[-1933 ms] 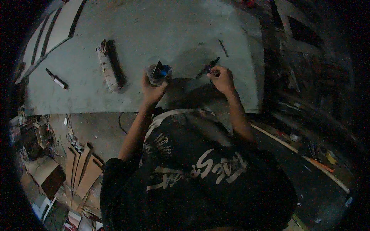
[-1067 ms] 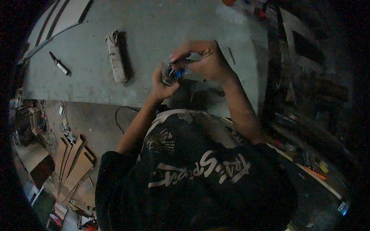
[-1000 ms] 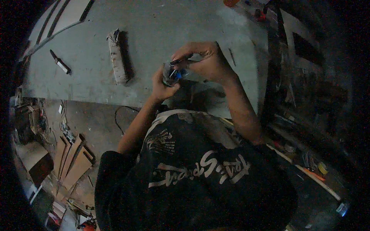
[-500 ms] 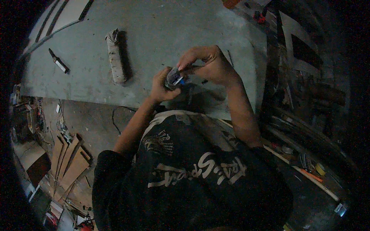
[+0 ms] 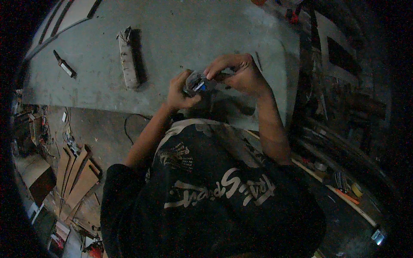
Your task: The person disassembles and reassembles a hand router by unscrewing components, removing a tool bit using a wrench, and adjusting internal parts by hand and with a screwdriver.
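Observation:
Over the near edge of the grey-green table (image 5: 180, 34), my left hand (image 5: 178, 91) is wrapped round a small, crinkled, see-through packet (image 5: 197, 81) with white and blue parts showing. My right hand (image 5: 243, 77) pinches the packet's upper right edge between thumb and fingertips. What is inside the packet is too dark to make out. Left of my hands lies a long bundle (image 5: 127, 60) in pale wrapping, twisted at its far end. A narrow tool (image 5: 63, 64) with a dark tip and a pale section rests farther left.
Cut brown boards (image 5: 79, 176) stand fanned out on the floor at the left. A long wooden strip (image 5: 340, 195) runs along the right, with an orange object (image 5: 346, 197) and a yellow roll (image 5: 356, 189) beside it. Leaning panels (image 5: 340, 51) are at the far right.
My right hand has shifted slightly right, and the packet between my hands looks more spread out, with more of its see-through film showing. My left hand keeps its hold.

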Demonstrator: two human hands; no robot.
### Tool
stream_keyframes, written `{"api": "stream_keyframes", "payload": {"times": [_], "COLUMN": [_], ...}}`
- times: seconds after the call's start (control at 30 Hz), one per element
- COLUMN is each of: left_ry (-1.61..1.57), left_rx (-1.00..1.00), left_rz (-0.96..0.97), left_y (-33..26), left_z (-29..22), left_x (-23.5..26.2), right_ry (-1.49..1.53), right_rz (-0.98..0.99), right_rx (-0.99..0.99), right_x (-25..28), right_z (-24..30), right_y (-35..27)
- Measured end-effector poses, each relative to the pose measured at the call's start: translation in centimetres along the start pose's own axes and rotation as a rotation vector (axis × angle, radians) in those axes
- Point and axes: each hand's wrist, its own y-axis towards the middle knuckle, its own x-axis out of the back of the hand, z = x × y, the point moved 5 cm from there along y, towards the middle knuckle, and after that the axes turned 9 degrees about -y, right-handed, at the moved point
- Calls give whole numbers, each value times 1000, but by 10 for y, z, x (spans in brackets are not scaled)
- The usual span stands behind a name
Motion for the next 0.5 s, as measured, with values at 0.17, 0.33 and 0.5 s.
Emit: {"api": "stream_keyframes", "payload": {"times": [0.17,0.33,0.5], "left_ry": [58,141,166], "left_rx": [13,83,-112], "left_rz": [50,116,23], "left_y": [4,-2,8], "left_z": [-7,0,-21], "left_x": [1,3,2], "right_ry": [206,168,255], "right_rz": [-77,-123,-17], "right_rx": [-4,3,-61], "right_x": [-6,-1,-1], "right_z": [-10,-15,-20], "right_y": [-3,-6,-5]}}
